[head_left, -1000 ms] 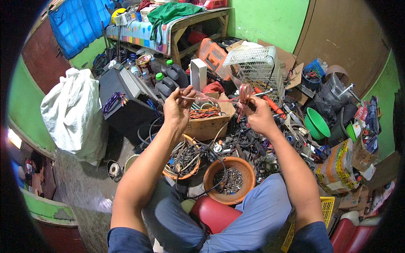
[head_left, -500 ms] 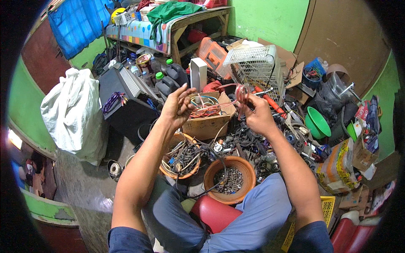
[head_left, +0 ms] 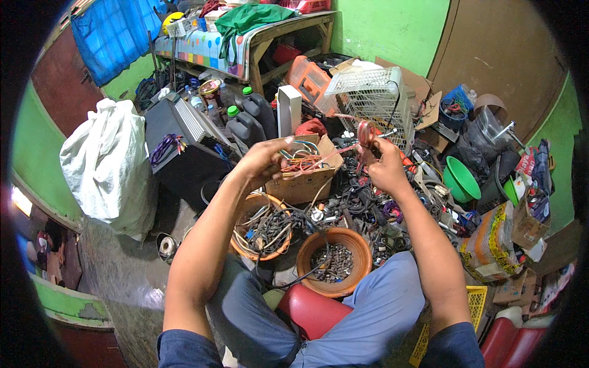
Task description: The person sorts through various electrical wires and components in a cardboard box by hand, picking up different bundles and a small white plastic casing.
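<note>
A small coil of reddish, clear-coated wire (head_left: 366, 132) is gripped in my right hand (head_left: 388, 167), held up right of the cardboard box (head_left: 302, 189). One length of this wire slants down from the coil to the left, across the box, toward my left hand (head_left: 262, 162). Bent and slightly spread, the fingers of my left hand hover at the box's left side. Whether the wire touches them is hard to make out. Orange, white and blue wires (head_left: 304, 161) lie inside the box.
Nearer me stand a clay-coloured bowl of small metal parts (head_left: 365, 273) and a basin of black cables (head_left: 285, 248). Loose cables and parts (head_left: 350, 205) cover the floor beyond. Left are a white sack (head_left: 107, 172) and a dark case (head_left: 190, 165); right, a green bowl (head_left: 461, 179).
My right hand has moved slightly right and down with the coil. My left hand has come down a little, and its fingers have curled more. The wire's loose end has swung.
</note>
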A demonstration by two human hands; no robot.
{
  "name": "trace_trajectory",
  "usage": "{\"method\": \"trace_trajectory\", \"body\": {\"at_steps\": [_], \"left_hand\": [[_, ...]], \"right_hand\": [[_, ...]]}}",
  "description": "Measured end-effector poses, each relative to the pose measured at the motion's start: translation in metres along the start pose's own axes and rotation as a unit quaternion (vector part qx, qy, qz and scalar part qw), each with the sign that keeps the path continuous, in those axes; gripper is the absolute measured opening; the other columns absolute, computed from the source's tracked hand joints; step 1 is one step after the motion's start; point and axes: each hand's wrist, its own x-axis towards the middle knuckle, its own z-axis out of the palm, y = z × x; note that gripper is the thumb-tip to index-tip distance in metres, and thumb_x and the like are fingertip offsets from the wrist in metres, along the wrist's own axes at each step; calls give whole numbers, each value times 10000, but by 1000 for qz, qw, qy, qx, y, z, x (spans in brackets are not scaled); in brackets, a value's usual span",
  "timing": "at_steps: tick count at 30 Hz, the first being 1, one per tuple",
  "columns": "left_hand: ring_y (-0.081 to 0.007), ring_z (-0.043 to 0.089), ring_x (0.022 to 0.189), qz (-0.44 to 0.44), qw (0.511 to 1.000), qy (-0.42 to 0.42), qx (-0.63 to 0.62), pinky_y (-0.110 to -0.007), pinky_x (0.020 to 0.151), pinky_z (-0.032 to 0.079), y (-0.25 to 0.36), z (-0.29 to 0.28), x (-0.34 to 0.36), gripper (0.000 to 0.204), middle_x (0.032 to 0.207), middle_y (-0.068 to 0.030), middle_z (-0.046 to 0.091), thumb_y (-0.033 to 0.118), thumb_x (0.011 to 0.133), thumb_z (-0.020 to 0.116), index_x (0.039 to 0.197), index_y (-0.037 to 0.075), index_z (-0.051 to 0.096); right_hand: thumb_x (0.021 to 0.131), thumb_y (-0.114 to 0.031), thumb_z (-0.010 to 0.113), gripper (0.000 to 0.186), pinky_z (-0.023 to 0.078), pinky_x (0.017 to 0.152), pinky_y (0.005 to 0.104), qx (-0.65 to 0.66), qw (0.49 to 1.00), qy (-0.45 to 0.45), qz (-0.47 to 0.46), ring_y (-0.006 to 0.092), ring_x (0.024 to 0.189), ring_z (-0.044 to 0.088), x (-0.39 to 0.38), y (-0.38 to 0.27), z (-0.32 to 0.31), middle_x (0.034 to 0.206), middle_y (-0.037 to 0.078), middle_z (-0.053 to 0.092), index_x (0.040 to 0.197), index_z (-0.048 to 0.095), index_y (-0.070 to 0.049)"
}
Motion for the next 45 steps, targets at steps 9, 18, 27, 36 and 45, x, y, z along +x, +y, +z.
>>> {"method": "trace_trajectory", "body": {"at_steps": [9, 18, 27, 36, 45], "left_hand": [[-84, 424, 542, 45, 989, 140, -11, -290, 501, 352, -20, -2, 14, 275, 646, 40, 440, 272, 1017, 575, 893, 39, 651], [-144, 429, 510, 68, 982, 142, -106, -314, 541, 442, -13, -11, 16, 323, 632, 13, 443, 206, 1055, 466, 780, 63, 559], [-134, 524, 639, 53, 994, 86, -47, -279, 593, 425, -12, -27, 17, 290, 683, 6, 511, 274, 1045, 500, 1024, 12, 622], [-138, 563, 641, 88, 961, 187, -183, -288, 552, 425, -5, -13, 9, 232, 737, -26, 560, 162, 930, 693, 1081, 10, 602], [-110, 566, 597, 78, 974, 190, 90, -276, 497, 437, -14, -17, 15, 239, 783, -39, 640, 230, 977, 640, 1079, 18, 681]], "right_hand": [[881, 2, 634, 229, 503, 844, 367, -6, 999, 2, -31, 300, 943, 696, 1, -7, -3, 1011, 192, 707, 1108, 663, -1], [899, -29, 641, 138, 505, 785, 349, -22, 998, 63, 19, 270, 851, 696, 5, -6, -7, 912, 177, 711, 1027, 665, 18], [913, -110, 660, 218, 514, 803, 384, -79, 979, 167, 90, 309, 856, 715, 8, 4, -24, 934, 199, 733, 1071, 687, 37], [924, -142, 652, 231, 510, 742, 414, -88, 964, 231, 94, 327, 777, 708, 6, 3, -32, 835, 229, 712, 1062, 690, 39], [920, -153, 660, 234, 507, 745, 416, -114, 959, 235, 106, 341, 773, 704, 8, 10, -34, 830, 231, 710, 1028, 688, 53]]}}
